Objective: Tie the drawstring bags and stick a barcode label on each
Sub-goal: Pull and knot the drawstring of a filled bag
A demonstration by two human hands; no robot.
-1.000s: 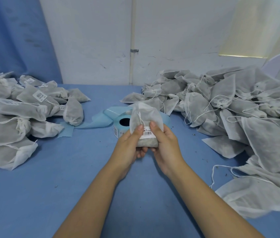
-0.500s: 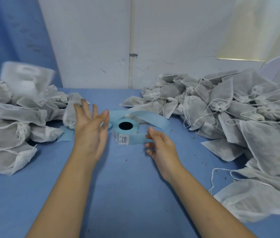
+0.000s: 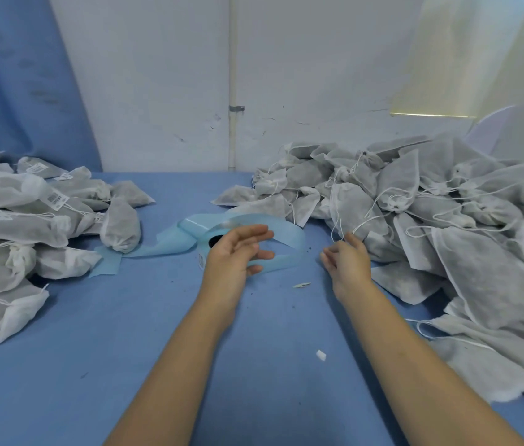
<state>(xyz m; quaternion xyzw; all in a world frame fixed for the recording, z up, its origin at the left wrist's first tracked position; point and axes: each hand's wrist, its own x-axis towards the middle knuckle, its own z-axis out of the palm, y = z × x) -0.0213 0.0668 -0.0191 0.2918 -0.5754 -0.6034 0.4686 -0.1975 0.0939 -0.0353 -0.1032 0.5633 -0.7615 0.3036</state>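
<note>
Labelled bags: tied bags w/ barcode stickers [image 3: 29, 217] are lying in a pile at far L of the table, well apart from both hands.
Unlabelled bags: a big heap [image 3: 415, 204] is filling the R side, w/ strings trailing loose; its nearest bags are lying just beside the R hand.
Label roll: the pale-blue roll [image 3: 204, 235] is sitting mid-table btwn the two piles, partly hidden by the L hand.
Liner: a blue backing strip [image 3: 289, 236] is looping round the roll's R side, and its tail is running L toward the labelled pile.
Scraps: two small white bits [image 3: 301, 285] are lying on the cloth near the forearms.
L hand: the L hand [image 3: 238, 252] is hovering over the roll w/ fingers straight and spread and the thumb apart, gripping nothing. Can't tell if the thumb is brushing the liner.
R hand: the R hand [image 3: 345, 262] is reaching at the heap's edge w/ fingers loosely bent and clear of the thumb. Its tips are sitting just beside a loose drawstring [image 3: 337, 225]; can't tell if they're touching it.
Surface: the blue cloth-covered table [image 3: 125, 349] is showing dark specks here and there.
Room: a white wall [image 3: 157, 91] is standing behind, w/ a vertical pipe [image 3: 232, 75] clipped to it. A blue curtain [image 3: 13, 75] is hanging at L.
</note>
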